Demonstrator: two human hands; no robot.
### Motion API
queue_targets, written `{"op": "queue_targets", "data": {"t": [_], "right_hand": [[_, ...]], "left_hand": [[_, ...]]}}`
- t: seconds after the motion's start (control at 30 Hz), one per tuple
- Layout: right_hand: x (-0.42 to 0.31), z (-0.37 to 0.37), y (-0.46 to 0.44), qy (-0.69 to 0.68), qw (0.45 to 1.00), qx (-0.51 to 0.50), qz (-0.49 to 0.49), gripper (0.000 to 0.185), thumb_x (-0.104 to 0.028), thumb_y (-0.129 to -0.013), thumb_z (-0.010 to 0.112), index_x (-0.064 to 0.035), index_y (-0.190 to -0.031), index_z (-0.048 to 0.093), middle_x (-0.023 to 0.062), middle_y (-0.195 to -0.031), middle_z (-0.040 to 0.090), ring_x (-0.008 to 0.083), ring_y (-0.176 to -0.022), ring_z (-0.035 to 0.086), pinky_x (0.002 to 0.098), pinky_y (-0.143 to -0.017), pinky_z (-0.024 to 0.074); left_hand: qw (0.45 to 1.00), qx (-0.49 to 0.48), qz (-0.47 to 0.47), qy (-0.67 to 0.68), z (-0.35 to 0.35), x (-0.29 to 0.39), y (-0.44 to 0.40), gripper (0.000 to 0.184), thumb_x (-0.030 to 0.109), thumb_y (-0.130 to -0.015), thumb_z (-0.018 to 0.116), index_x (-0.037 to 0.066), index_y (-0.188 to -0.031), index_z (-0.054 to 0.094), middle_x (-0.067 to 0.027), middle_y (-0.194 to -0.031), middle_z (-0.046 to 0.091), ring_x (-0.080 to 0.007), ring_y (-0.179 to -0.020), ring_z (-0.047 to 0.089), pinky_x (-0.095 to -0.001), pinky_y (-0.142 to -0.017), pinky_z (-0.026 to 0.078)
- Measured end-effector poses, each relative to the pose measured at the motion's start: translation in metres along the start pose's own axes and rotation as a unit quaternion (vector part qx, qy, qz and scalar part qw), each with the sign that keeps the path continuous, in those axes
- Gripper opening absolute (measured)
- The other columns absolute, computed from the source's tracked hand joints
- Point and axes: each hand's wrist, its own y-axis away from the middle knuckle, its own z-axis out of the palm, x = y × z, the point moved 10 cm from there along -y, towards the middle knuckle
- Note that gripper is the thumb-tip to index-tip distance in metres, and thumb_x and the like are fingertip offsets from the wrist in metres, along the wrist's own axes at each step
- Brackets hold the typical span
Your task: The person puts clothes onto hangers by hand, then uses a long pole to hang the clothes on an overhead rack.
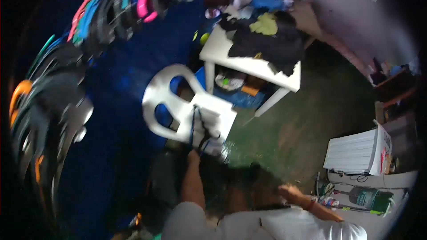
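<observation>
My left hand (194, 156) is closed around dark straps (193, 129) that stretch out over the seat of a white plastic chair (178, 102). A blurred pale and dark item (212, 126) lies or hangs by the straps over the seat; its kind cannot be made out. My right hand (291, 193) is out to the right side, above the floor, with loosely curled fingers. Nothing shows in it, and a reddish band circles that wrist.
A white table (235, 62) carries dark cloth (267, 44) and a yellow-green cloth (264, 24). Colourful items hang in a row (106, 11) along the left. A ribbed white box-like object (351, 153) and a green bottle-like container (368, 198) are at the right.
</observation>
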Motion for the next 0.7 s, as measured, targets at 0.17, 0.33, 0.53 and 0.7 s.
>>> {"op": "queue_targets", "data": {"t": [0.17, 0.33, 0.53, 0.7], "right_hand": [[0.0, -0.023, 0.005, -0.041, 0.989, -0.003, 0.145, 0.025, -0.026, -0.093, 0.057, -0.0039, -0.102, 0.063, 0.0174, -0.094, 0.066, 0.0362, -0.088, 0.064, 0.0454, -0.076, 0.0504], [0.027, 0.0, -0.002, -0.114, 0.975, -0.034, 0.19, 0.028, -0.02, -0.094, 0.055, -0.0054, -0.116, 0.061, 0.021, -0.105, 0.064, 0.0376, -0.099, 0.061, 0.046, -0.084, 0.0486], [-0.001, -0.04, -0.025, -0.005, 0.995, 0.06, 0.077, 0.027, -0.024, -0.094, 0.057, -0.0054, -0.112, 0.062, 0.0162, -0.102, 0.065, 0.034, -0.091, 0.062, 0.0425, -0.079, 0.0495], [0.008, -0.068, -0.068, -0.121, 0.989, 0.067, 0.044, 0.031, -0.023, -0.093, 0.06, -0.0054, -0.119, 0.059, 0.0179, -0.11, 0.061, 0.0364, -0.103, 0.057, 0.043, -0.09, 0.0457]], "left_hand": [[0.969, 0.07, 0.0, -0.238, 0.039, -0.025, -0.036, 0.031, 0.017, -0.093, 0.047, -0.001, -0.113, 0.063, -0.0213, -0.109, 0.063, -0.0384, -0.103, 0.06, -0.0427, -0.09, 0.049], [0.976, -0.023, -0.139, -0.168, 0.032, -0.027, -0.037, 0.038, 0.023, -0.095, 0.051, -0.001, -0.124, 0.056, -0.0169, -0.126, 0.054, -0.0292, -0.12, 0.05, -0.0416, -0.1, 0.043], [0.989, 0.058, -0.122, -0.051, 0.022, -0.034, -0.059, 0.03, 0.025, -0.093, 0.054, 0.007, -0.116, 0.061, -0.0129, -0.124, 0.056, -0.0304, -0.114, 0.055, -0.0467, -0.099, 0.042], [0.996, 0.072, -0.024, -0.052, -0.033, 0.032, -0.052, 0.02, 0.023, -0.096, 0.046, 0.012, -0.108, 0.059, -0.0165, -0.099, 0.064, -0.0348, -0.102, 0.059, -0.0486, -0.087, 0.045]]}}
